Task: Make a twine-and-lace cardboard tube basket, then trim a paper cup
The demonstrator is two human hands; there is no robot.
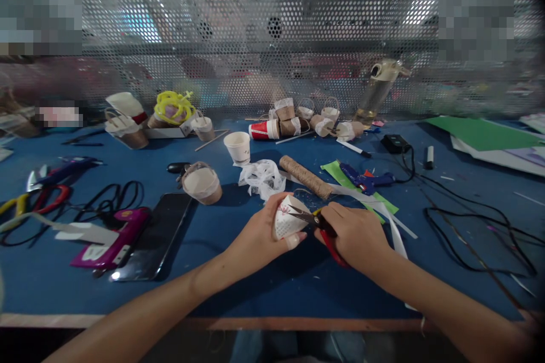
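Note:
My left hand (259, 229) is closed around a small white paper cup (286, 224) with a pink print, held tilted above the table. In my right hand (355, 235) is a pair of scissors (330, 244) with red and yellow handles. The dark blades point left and lie across the cup's side; whether they cut into the paper I cannot tell. Just beyond my hands lie a roll of brown twine (306, 176) and a heap of white lace ribbon (263, 177). Another white paper cup (237, 147) stands behind the lace.
A twine-wrapped cup basket (203, 184), a black phone (159, 235) and a purple tape dispenser (114, 238) lie to the left. Rightward are a blue glue gun (366, 178) and its black cable (477, 266). Several small baskets (289, 119) and a bottle (377, 93) line the perforated metal screen (238, 28).

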